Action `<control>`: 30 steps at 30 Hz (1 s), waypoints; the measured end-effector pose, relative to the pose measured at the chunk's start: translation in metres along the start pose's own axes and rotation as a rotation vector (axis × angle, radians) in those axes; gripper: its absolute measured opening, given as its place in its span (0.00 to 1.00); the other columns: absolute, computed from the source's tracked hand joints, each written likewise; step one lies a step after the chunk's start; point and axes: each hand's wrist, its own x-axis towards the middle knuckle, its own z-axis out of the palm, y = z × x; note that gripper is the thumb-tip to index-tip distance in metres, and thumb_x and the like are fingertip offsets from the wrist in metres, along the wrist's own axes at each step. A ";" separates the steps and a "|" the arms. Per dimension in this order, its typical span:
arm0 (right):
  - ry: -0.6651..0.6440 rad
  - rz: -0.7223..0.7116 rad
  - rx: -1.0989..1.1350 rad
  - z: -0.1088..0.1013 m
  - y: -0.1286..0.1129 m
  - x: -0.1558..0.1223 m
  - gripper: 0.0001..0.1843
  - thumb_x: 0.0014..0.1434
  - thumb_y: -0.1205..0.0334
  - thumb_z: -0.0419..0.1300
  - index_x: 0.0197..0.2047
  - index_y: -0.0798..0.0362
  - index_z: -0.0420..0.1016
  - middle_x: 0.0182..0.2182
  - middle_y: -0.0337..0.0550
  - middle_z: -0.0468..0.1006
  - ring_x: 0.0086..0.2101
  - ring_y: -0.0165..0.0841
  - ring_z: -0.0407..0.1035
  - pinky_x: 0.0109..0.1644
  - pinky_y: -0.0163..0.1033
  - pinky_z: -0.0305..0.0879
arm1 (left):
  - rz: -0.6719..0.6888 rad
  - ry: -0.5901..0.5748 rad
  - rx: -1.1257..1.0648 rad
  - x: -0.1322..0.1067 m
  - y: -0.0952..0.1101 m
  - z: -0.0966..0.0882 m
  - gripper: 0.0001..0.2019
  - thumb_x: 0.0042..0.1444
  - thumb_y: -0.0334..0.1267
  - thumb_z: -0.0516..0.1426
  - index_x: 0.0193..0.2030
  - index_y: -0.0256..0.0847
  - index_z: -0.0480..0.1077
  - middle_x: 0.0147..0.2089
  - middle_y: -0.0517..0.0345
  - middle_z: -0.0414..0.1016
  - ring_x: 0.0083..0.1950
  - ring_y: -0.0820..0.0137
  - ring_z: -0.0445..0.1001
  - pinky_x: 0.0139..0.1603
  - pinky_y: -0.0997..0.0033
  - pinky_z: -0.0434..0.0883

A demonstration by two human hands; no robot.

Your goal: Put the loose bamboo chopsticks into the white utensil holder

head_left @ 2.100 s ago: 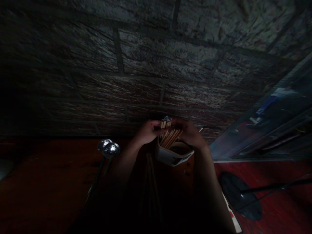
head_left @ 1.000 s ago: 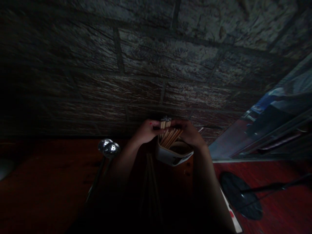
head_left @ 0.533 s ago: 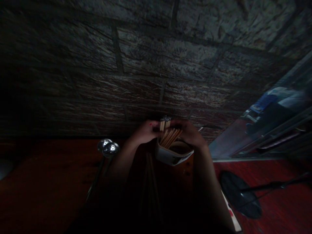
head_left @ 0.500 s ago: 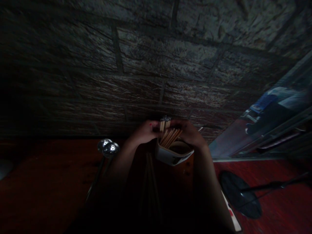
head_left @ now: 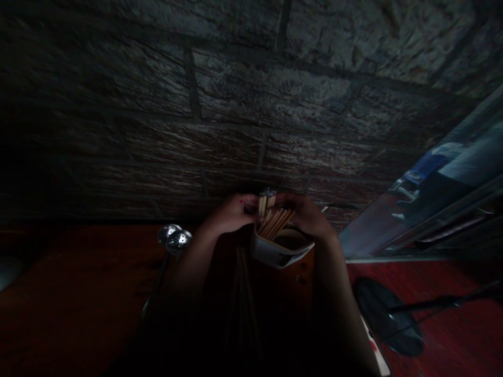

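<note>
Dim light hides much detail. Near the wall, my left hand [head_left: 234,212] closes round the left side of a small upright bundle of chopsticks [head_left: 262,204], whose upper ends look shiny. From the other side my right hand [head_left: 304,212] has its fingers on the same bundle; its fingertips are in shadow. Just below, a light-coloured container [head_left: 271,256] with dark markings stands under my hands. Several loose chopsticks [head_left: 274,224] lean to its left side. More thin sticks [head_left: 241,283] lie on the dark wooden table [head_left: 98,293] between my forearms.
Two metal perforated ladles [head_left: 179,242] lie left of my left forearm. A rough stone-block wall [head_left: 243,99] rises right behind the table. At the right are a glass-like panel [head_left: 377,220], a red floor [head_left: 463,319] and a round black stand base [head_left: 389,317].
Both hands stay at the chopsticks above the container with hardly any movement. The view has shifted very slightly.
</note>
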 end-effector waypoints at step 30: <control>-0.022 -0.059 -0.040 0.004 0.002 0.003 0.11 0.54 0.59 0.62 0.41 0.53 0.75 0.35 0.41 0.80 0.36 0.33 0.74 0.42 0.37 0.67 | 0.094 0.149 0.206 0.002 -0.005 0.004 0.10 0.58 0.36 0.57 0.44 0.39 0.76 0.45 0.52 0.81 0.46 0.63 0.78 0.49 0.65 0.71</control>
